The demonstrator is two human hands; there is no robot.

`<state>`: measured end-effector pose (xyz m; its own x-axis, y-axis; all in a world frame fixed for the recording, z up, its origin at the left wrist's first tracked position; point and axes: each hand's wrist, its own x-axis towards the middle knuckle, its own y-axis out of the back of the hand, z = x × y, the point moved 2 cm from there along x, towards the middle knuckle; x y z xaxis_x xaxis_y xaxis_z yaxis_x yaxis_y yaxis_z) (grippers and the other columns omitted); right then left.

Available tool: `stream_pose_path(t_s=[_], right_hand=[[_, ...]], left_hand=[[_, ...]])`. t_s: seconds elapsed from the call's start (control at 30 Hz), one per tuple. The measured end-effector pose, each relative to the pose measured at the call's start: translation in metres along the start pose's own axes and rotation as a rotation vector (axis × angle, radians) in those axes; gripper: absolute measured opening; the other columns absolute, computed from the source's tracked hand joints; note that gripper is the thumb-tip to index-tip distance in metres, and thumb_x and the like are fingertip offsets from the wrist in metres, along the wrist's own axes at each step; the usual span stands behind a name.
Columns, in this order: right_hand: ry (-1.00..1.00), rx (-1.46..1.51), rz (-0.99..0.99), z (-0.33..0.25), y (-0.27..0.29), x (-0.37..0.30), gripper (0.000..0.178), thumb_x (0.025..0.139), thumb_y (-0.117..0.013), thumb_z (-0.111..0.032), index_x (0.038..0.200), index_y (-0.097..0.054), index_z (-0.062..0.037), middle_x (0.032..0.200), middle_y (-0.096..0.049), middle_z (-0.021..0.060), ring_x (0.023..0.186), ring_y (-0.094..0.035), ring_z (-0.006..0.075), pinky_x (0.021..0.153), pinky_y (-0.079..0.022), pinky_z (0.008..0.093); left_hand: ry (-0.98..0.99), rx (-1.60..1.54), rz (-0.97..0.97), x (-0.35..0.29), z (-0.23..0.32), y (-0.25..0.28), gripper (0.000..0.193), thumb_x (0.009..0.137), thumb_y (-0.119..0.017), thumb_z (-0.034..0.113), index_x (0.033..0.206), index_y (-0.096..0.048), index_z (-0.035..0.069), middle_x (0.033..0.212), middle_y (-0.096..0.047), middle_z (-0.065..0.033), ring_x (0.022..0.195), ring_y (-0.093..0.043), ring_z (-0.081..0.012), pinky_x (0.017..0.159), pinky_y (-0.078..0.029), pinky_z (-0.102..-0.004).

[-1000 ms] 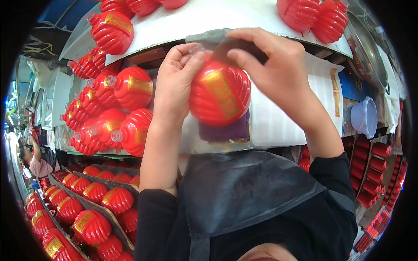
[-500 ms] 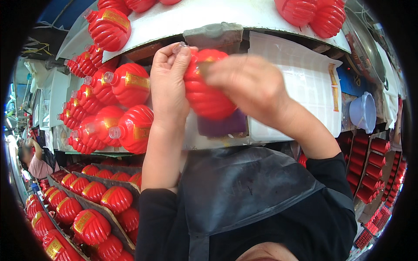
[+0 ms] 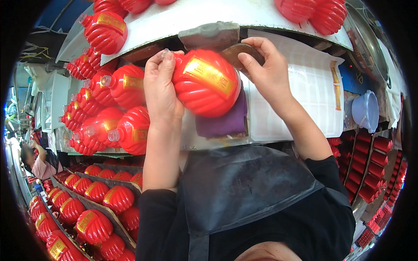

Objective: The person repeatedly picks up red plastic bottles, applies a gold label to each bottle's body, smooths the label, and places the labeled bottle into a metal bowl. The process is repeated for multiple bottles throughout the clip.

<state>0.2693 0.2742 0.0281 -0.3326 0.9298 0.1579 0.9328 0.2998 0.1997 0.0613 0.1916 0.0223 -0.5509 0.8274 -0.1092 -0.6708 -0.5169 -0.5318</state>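
Note:
A round red ribbed bottle [image 3: 204, 98] with a gold label [image 3: 210, 76] across its side lies tilted above a folded purple cloth [image 3: 222, 122]. My left hand [image 3: 164, 80] is closed around its clear neck, at the bottle's left end. Between the fingers and thumb of my right hand [image 3: 271, 71] is a flat, dark brown piece with a rounded edge [image 3: 239, 55]. It sits just beyond the bottle's upper right side, and I cannot tell its exact kind.
Similar red bottles crowd the table's left side [image 3: 130, 89]; more stand on the white shelf [image 3: 244, 13]. Right of the cloth is a white sheet with gold strips [image 3: 300, 87]. A lavender bucket [image 3: 365, 111] hangs right. Bottle-filled crates [image 3: 98, 204] sit lower left; a person [image 3: 43, 163] is beyond.
My right hand, blurred over the bottle before, has drawn away to its upper right with the brown piece. The bottle has turned, so its gold label now shows fully.

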Motion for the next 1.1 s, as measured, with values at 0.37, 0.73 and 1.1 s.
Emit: stream_pose_path(t_s=[0.37, 0.73, 1.1], right_hand=[[0.486, -0.412, -0.006, -0.066, -0.001, 0.005, 0.025, 0.091, -0.076, -0.004, 0.116, -0.075, -0.0021, 0.101, -0.078, 0.0135, 0.087, -0.076, 0.0176, 0.075, -0.059, 0.0285], [0.196, -0.361, -0.045, -0.048, 0.019, -0.011, 0.028, 0.096, -0.072, -0.010, 0.121, -0.072, 0.0022, 0.098, -0.078, 0.0098, 0.089, -0.072, 0.0102, 0.076, -0.058, 0.0270], [-0.189, 0.351, -0.001, -0.031, 0.092, -0.001, 0.021, 0.101, -0.061, -0.016, 0.117, -0.069, -0.0039, 0.107, -0.068, 0.0028, 0.097, -0.062, 0.0082, 0.087, -0.048, 0.0233]], left_hand=[[-0.152, 0.099, -0.092, -0.024, 0.004, -0.020, 0.021, 0.103, -0.066, 0.007, 0.120, -0.056, 0.001, 0.114, -0.071, -0.0143, 0.104, -0.069, -0.0170, 0.096, -0.057, -0.0329], [-0.265, 0.245, -0.132, -0.046, 0.007, -0.027, 0.022, 0.102, -0.066, 0.003, 0.121, -0.056, 0.001, 0.116, -0.070, -0.0146, 0.108, -0.067, -0.0174, 0.101, -0.054, -0.0316], [-0.620, 0.337, -0.086, -0.018, 0.088, -0.051, 0.024, 0.099, -0.071, 0.002, 0.120, -0.059, -0.001, 0.114, -0.070, -0.0103, 0.106, -0.066, -0.0142, 0.095, -0.054, -0.0276]])
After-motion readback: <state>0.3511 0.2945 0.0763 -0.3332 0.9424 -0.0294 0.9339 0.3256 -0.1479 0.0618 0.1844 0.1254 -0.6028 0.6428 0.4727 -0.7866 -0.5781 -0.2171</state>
